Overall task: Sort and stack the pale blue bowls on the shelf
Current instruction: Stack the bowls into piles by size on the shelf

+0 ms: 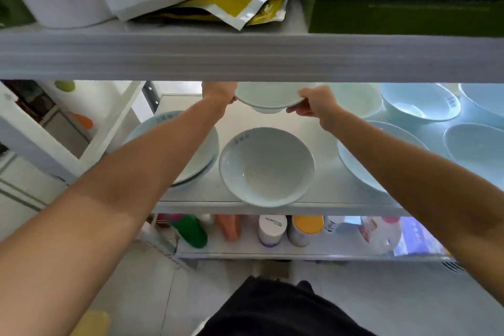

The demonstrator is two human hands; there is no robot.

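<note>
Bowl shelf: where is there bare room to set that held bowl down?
Bare shelf shows between the centre bowl and the right-hand bowl, and behind the centre bowl, beneath the held bowl. The far right is crowded with bowls; a stack fills the left.

Held bowl [268,98]: pale blue, upright, foot visible, apparently raised off the middle shelf [321,195], with the left hand [219,93] and right hand [316,103] gripping opposite sides of its rim. Front bowl [266,166]: upright at the shelf's front edge, blue lettering inside its rim. Left of it is a nested stack [203,155] of at least two; right of it is a single bowl [351,163], both partly hidden by forearms. Several back bowls [420,103] stand upright and unstacked at rear right.
</note>
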